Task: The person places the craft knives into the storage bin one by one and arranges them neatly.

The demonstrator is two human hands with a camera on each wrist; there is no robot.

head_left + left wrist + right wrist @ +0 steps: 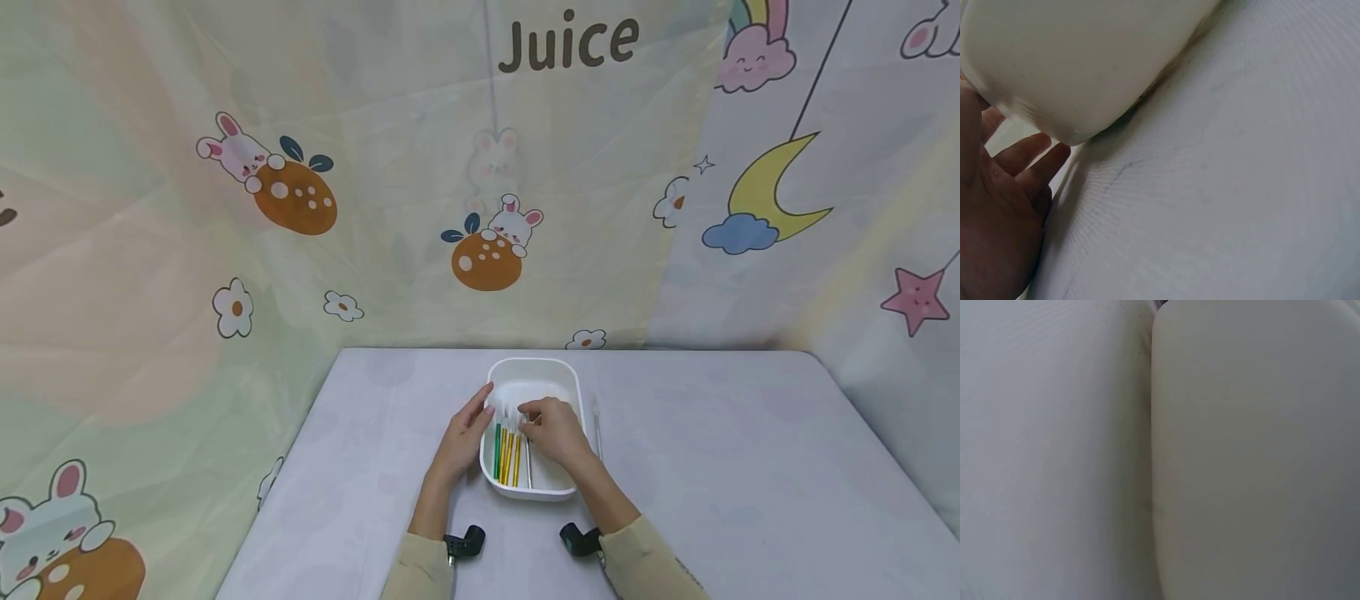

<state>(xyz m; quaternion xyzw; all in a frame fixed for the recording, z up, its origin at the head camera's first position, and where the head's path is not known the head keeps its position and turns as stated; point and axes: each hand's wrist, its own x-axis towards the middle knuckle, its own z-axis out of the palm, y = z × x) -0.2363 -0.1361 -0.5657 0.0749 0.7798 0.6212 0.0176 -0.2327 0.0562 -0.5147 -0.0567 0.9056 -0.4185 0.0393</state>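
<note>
A white tray (534,493) stands on the table. In its left half lie a green stick (497,452) and several yellow sticks (510,460), slim like pens or brushes, pale at their far ends. My right hand (557,432) reaches over the tray's right side. Thumb and fingertips pinch the upper end of a slim white stick (528,467), right of the yellow ones; its exact kind I cannot tell. Along the left rim rests my left hand (459,442), fingers extended. In the left wrist view, fingertips of the left hand (997,206) touch the tray's outer wall (1085,69).
Another slim pale stick (597,425) lies on the table (720,467) just right of the tray. Behind the table's far edge hangs a printed cloth (405,183). Black wrist cameras sit at both cuffs. The right wrist view is filled by the tray's side (1247,450) and tabletop.
</note>
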